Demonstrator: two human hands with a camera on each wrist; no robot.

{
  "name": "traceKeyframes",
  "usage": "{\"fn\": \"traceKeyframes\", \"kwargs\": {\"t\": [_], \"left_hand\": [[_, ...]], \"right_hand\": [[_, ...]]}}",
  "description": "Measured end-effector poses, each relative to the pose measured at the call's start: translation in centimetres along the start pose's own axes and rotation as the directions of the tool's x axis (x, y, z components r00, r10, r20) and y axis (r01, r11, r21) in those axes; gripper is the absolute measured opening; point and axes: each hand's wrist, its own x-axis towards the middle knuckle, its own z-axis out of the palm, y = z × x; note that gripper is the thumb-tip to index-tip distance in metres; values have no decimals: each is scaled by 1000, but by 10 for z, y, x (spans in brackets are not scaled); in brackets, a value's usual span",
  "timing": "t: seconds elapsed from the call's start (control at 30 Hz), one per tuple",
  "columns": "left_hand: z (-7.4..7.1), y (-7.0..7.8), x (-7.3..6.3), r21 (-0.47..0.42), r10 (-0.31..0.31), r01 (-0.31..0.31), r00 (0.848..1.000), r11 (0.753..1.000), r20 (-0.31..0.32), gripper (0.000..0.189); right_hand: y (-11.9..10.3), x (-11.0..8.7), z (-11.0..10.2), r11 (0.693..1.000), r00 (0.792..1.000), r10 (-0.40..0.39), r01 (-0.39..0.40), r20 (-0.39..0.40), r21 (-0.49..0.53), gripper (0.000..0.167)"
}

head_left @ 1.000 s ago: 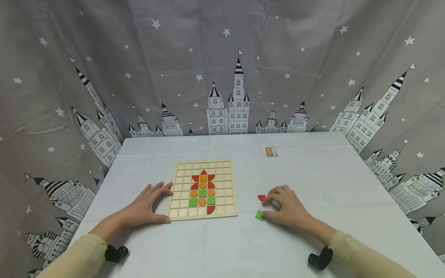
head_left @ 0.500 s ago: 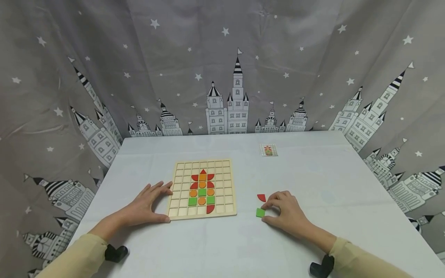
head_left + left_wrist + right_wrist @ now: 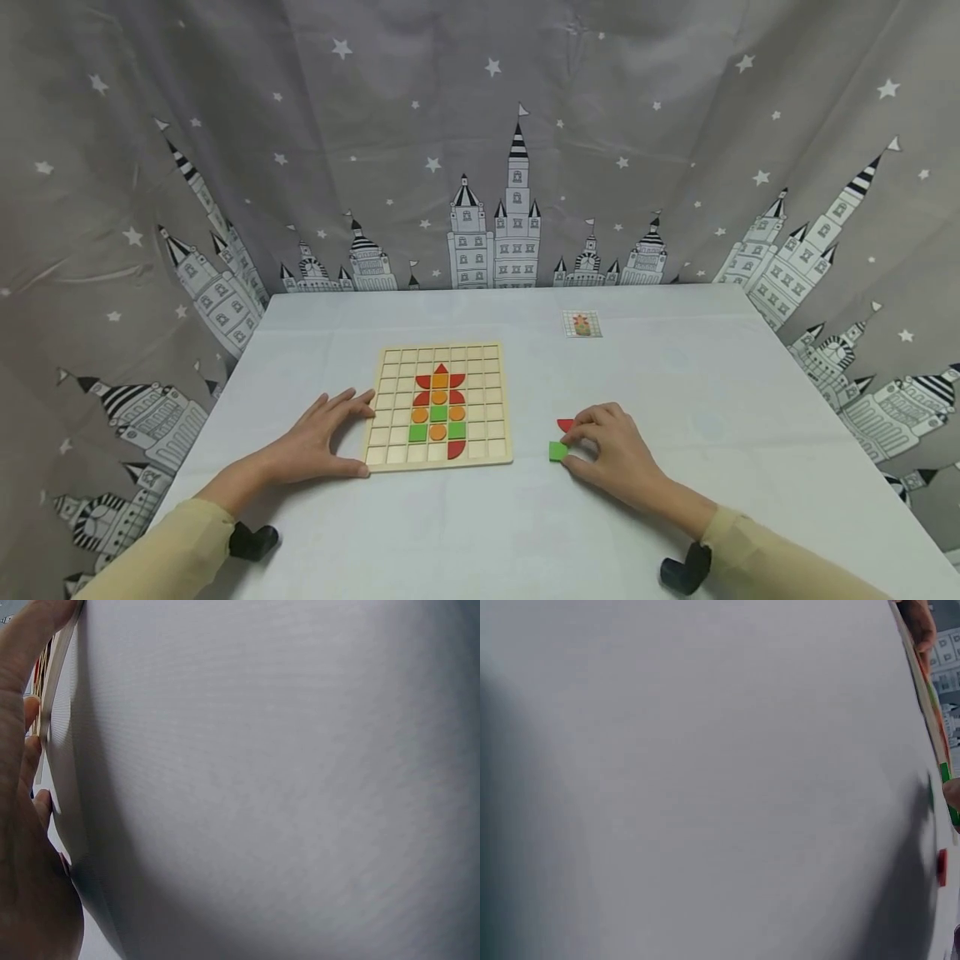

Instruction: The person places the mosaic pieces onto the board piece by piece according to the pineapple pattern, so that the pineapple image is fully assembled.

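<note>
A wooden grid board (image 3: pixel 491 433) lies on the white table, bearing orange, green and red tiles. My left hand (image 3: pixel 318 442) is spread at its left side, thumb at the near left corner and fingertips at the left edge. Right of the board, my right hand (image 3: pixel 618 454) pinches a green square tile (image 3: pixel 557 451) between thumb and fingers. In the right wrist view the green tile (image 3: pixel 944 772) stands above the table surface. Behind those fingers lies a red quarter-circle tile (image 3: pixel 565 425), partly hidden in the head view.
A small picture card (image 3: pixel 582 323) with a coloured pattern on a grid lies toward the back of the white table (image 3: pixel 465 533). A grey curtain (image 3: pixel 390 100) printed with castles and stars hangs behind and around the sides.
The green tile, first tilted at my right fingertips, then squared up, is now lifted slightly off the table between them. My left hand and the board keep their places.
</note>
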Motion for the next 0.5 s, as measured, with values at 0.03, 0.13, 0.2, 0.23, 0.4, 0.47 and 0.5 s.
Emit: {"fn": "traceKeyframes", "kwargs": {"t": [0.03,0.13,0.2,0.23,0.4,0.47,0.5], "left_hand": [[-1,0,0,5,4,-4,1000,1000,-1,89],[-2,2,-1,-1,6,-6,1000,1000,-3,89],[-2,2,-1,-3,1,-1,1000,1000,1,89],[-2,2,-1,-3,-1,1,1000,1000,3,89],[0,0,0,3,-8,8,1000,1000,14,88],[0,-1,0,2,-5,5,1000,1000,11,87],[0,-1,0,2,-4,4,1000,1000,9,87]], "right_hand": [[-1,4,1,1000,1000,-15,15,-9,0,18],[-11,19,4,999,998,-51,52,-22,13,16],[-19,30,7,997,997,-73,73,-21,14,16],[-23,36,9,997,997,-81,81,-15,19,16],[-47,60,23,989,991,-137,136,9,53,17],[-57,67,31,985,987,-162,161,14,69,17],[-62,70,35,982,984,-176,174,16,72,17]]}}
